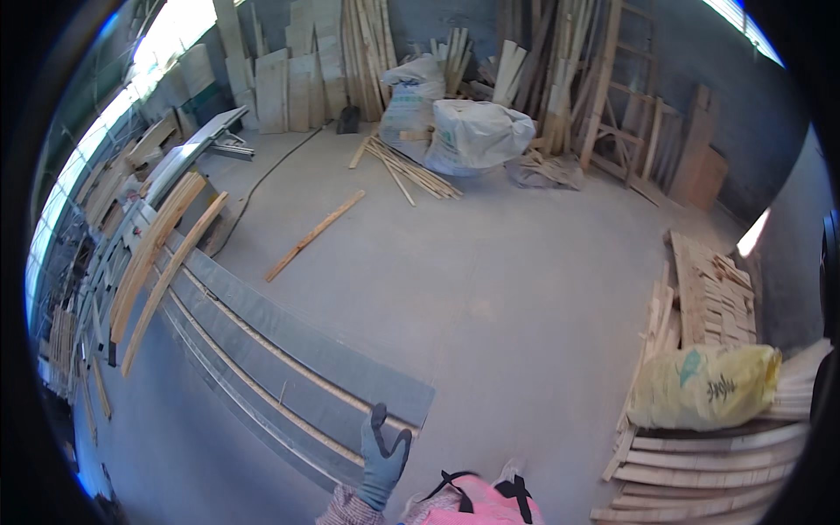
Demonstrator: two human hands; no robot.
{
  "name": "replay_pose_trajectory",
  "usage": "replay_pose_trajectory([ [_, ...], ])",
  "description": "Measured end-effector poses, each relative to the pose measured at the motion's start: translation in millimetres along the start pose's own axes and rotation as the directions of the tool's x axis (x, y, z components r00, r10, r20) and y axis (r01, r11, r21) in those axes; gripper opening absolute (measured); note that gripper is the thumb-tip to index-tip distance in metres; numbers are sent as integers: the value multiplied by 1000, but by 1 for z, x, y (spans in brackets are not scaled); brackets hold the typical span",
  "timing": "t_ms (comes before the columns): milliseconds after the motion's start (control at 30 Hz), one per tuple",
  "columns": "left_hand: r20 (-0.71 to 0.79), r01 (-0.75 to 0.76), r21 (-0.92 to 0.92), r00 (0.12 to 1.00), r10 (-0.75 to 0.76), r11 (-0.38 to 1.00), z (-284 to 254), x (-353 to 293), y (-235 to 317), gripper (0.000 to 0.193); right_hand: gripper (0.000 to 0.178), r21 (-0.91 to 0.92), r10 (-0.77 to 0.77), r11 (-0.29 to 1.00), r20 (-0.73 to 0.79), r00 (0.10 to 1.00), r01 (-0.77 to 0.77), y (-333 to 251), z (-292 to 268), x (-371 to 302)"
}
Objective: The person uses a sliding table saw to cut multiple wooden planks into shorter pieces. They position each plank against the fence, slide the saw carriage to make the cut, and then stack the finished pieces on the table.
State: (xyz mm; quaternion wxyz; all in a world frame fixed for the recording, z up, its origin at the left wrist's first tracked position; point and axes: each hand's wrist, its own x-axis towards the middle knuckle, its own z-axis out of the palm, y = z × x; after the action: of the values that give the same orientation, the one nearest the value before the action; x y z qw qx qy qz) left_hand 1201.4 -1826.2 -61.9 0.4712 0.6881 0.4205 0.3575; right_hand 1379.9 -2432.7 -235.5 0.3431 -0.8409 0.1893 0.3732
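My left hand [385, 459], in a grey-blue glove with dark fingertips, is at the lower middle, left of my pink apron [481, 503]. Its thumb and forefinger are spread in a V, and nothing shows between them. The hand overlaps the near ends of two long, thin rails [289, 353]; whether it touches them I cannot tell. Beneath the rails is a long grey sheet [324, 350]. Across their far end rest a few long wooden strips [188, 241]. My right hand is out of view.
A yellow sack [704, 387] sits on stacked curved boards [713, 459] at right. White sacks [477, 136] and leaning planks [367, 52] stand at the back. Loose thin sticks [411, 168] and a single strip [315, 236] lie on the floor. A cable [267, 175] runs at left.
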Motion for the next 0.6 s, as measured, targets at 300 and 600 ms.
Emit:
replay_pose_trajectory([
  [300,-320,170,-132,925,-204,977,93,77,66,61,33,-200,-830,536,57,555,820,-681,-43,207],
  [600,-482,209,-510,734,-478,834,130,267,59,53,48,-647,-631,-46,610,480,761,-857,171,216],
])
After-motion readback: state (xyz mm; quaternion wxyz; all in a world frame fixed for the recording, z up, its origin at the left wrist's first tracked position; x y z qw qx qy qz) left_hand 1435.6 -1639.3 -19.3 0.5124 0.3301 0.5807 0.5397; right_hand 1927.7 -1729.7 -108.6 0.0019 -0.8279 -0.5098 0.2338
